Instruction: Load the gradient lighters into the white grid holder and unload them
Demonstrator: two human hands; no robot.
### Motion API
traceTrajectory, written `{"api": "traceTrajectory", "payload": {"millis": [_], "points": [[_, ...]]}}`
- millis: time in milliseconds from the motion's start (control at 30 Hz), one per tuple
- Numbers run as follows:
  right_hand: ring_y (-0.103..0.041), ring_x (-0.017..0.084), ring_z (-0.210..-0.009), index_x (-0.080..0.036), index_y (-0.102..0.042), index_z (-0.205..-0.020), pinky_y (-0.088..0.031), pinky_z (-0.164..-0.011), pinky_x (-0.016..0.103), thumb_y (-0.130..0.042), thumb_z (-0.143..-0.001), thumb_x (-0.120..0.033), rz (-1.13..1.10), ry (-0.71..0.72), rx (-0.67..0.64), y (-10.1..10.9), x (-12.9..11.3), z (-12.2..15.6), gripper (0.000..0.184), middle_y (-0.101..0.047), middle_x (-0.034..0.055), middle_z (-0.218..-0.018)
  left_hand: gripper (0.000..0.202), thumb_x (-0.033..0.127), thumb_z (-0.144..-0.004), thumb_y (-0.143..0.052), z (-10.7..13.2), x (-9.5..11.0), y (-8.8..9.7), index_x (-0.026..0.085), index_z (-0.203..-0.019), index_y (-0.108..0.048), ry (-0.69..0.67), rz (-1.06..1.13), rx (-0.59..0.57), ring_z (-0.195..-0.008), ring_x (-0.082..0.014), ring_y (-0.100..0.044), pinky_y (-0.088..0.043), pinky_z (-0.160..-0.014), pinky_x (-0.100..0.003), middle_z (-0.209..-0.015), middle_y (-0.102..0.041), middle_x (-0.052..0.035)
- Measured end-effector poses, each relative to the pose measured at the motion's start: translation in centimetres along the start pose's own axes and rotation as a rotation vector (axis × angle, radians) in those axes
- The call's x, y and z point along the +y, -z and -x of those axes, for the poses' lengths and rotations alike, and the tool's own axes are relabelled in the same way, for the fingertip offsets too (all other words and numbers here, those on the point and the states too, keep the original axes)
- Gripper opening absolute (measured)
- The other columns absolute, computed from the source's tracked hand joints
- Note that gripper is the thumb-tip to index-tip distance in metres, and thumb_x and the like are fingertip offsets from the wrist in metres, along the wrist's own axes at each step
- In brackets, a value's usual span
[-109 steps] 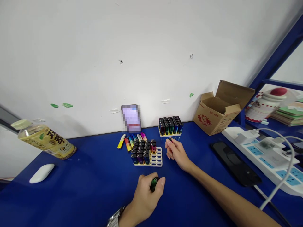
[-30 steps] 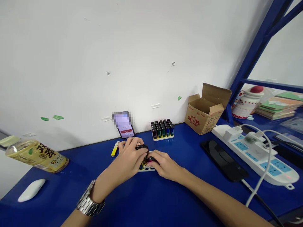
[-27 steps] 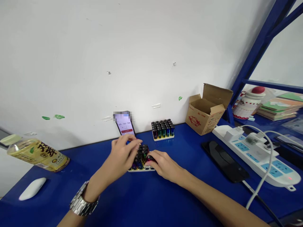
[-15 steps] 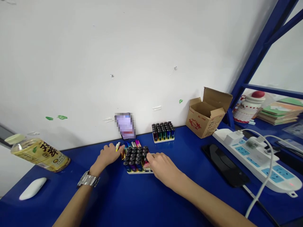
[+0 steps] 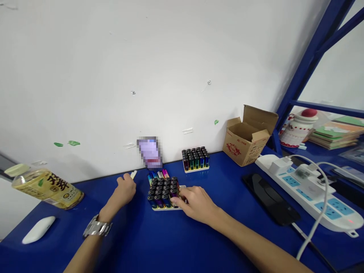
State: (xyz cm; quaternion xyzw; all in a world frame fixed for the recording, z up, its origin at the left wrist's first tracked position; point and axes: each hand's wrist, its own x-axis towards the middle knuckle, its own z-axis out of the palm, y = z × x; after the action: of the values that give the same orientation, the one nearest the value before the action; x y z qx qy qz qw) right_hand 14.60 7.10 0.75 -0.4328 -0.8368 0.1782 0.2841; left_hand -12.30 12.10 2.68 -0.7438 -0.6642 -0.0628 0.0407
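Note:
A white tray point(image 5: 183, 186) holds several upright lighters point(image 5: 160, 188) with black tops, some purple or blue below. My right hand point(image 5: 196, 203) is at its right end, thumb and fingers closed around a lighter point(image 5: 173, 193) in the front right corner; the fingers hide part of it. Left of the tray, my left hand point(image 5: 127, 188) is curled closed. A small pale-yellow piece point(image 5: 133, 174) sticks out at its fingertips; the rest is hidden. Behind the tray lie loose coloured lighters point(image 5: 165, 173), blue, white and pink.
A second tray of lighters point(image 5: 195, 159) stands by the wall, near a propped phone point(image 5: 150, 153). At right are an open carton point(image 5: 247, 140), a black phone point(image 5: 270, 197) and a power strip point(image 5: 309, 193). A drink bottle point(image 5: 49, 185) and a white mouse point(image 5: 39, 229) are at left.
My left hand has moved left, away from the tray, and its fingers have curled; the pale-yellow piece has shifted with it. My right thumb now lies over the tray's front right corner.

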Motion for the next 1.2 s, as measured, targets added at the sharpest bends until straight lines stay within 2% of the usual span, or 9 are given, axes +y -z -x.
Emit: {"api": "traceTrajectory", "payload": {"millis": [133, 267, 367, 467, 600, 667, 800, 933, 1200], "points": [[-0.051, 0.015, -0.06, -0.017, -0.058, -0.07, -0.038, -0.062, 0.028, -0.036, -0.096, -0.035, -0.21, 0.071, 0.223, 0.3, -0.2, 0.2, 0.039, -0.056, 0.0034, -0.062, 0.034, 0.039, -0.089, -0.035, 1.4, 2.0, 4.4, 0.014, -0.104, -0.053, 0.034, 0.236, 0.04, -0.072, -0.0244, -0.055, -0.049, -0.068, -0.04, -0.074, -0.055, -0.0068], [-0.053, 0.019, -0.088, -0.018, -0.064, -0.103, -0.044, -0.081, 0.033, -0.032, -0.097, -0.041, -0.443, 0.096, 0.289, 0.6, -0.6, 0.4, 0.04, -0.058, 0.0081, -0.09, 0.034, 0.043, -0.092, -0.037, 4.6, 7.8, 7.6, 0.023, -0.117, -0.047, -0.203, 0.638, -0.05, -0.088, -0.0201, -0.057, -0.049, -0.08, -0.035, -0.097, -0.06, -0.0062], [-0.047, 0.021, -0.111, -0.022, -0.059, -0.119, -0.038, -0.098, 0.037, -0.033, -0.096, -0.046, -0.582, 0.034, 0.251, 0.3, -1.1, 0.6, 0.042, -0.053, 0.0093, -0.116, 0.027, 0.035, -0.093, -0.037, 6.4, 11.8, 7.6, 0.025, -0.115, -0.051, -0.368, 0.747, -0.148, -0.104, -0.0187, -0.054, -0.044, -0.094, -0.033, -0.112, -0.057, -0.0068], [-0.046, 0.021, -0.116, -0.023, -0.063, -0.111, -0.034, -0.103, 0.037, -0.036, -0.094, -0.045, -0.798, -0.126, 0.326, -0.5, -1.2, 0.2, 0.039, -0.054, 0.0075, -0.121, 0.028, 0.035, -0.094, -0.038, 6.8, 13.2, 6.4, 0.026, -0.117, -0.05, -0.298, 0.823, -0.153, -0.088, -0.0165, -0.059, -0.05, -0.082, -0.031, -0.106, -0.058, -0.0059], [-0.058, 0.018, -0.079, -0.02, -0.058, -0.087, -0.048, -0.077, 0.033, -0.043, -0.087, -0.049, -1.262, -0.296, 0.587, -0.7, 0.0, -1.2, 0.032, -0.061, 0.0035, -0.08, 0.03, 0.042, -0.093, -0.038, 6.2, 12.3, 5.1, 0.023, -0.112, -0.048, -0.133, 0.977, -0.133, -0.044, -0.0063, -0.047, -0.045, -0.047, -0.023, -0.088, -0.058, -0.0009], [-0.05, 0.013, -0.058, -0.02, -0.055, -0.083, -0.047, -0.061, 0.028, -0.053, -0.081, -0.048, -1.374, -0.346, 0.578, -0.2, 1.0, -1.7, 0.028, -0.051, -0.003, -0.061, 0.031, 0.044, -0.091, -0.04, 5.9, 11.5, 4.7, 0.022, -0.112, -0.045, -0.041, 1.04, -0.041, -0.037, -0.0043, -0.042, -0.043, -0.042, -0.022, -0.082, -0.059, 0.0014], [-0.024, 0.005, -0.036, -0.019, -0.05, -0.06, -0.029, -0.038, 0.02, -0.057, -0.075, -0.057, -1.315, -0.42, 0.338, 0.2, 2.7, -1.7, 0.042, -0.027, -0.0104, -0.041, 0.032, 0.048, -0.087, -0.046, 5.4, 9.7, 3.8, 0.023, -0.107, -0.044, 0.168, 1.163, 0.257, -0.033, -0.0056, -0.038, -0.036, -0.035, -0.019, -0.059, -0.052, 0.0081], [-0.019, 0.003, -0.029, -0.021, -0.032, -0.039, -0.018, -0.032, 0.02, -0.056, -0.071, -0.063, -1.147, -0.381, 0.174, -0.6, 3.2, -1.3, 0.058, -0.021, -0.0093, -0.032, 0.029, 0.049, -0.085, -0.048, 5.3, 7.7, 2.8, 0.023, -0.096, -0.043, 0.32, 1.225, 0.498, -0.03, -0.0065, -0.037, -0.029, -0.029, -0.017, -0.053, -0.049, 0.0097], [-0.018, 0.002, -0.029, -0.024, -0.024, -0.041, -0.017, -0.03, 0.019, -0.059, -0.065, -0.046, -0.962, -0.468, 0.237, -1.0, 2.8, -1.3, 0.048, -0.02, -0.0107, -0.033, 0.021, 0.042, -0.084, -0.045, 5.4, 5.5, 0.5, 0.022, -0.091, -0.042, 0.376, 1.184, 0.525, -0.032, -0.0071, -0.04, -0.031, -0.033, -0.018, -0.054, -0.048, 0.0102]]}}
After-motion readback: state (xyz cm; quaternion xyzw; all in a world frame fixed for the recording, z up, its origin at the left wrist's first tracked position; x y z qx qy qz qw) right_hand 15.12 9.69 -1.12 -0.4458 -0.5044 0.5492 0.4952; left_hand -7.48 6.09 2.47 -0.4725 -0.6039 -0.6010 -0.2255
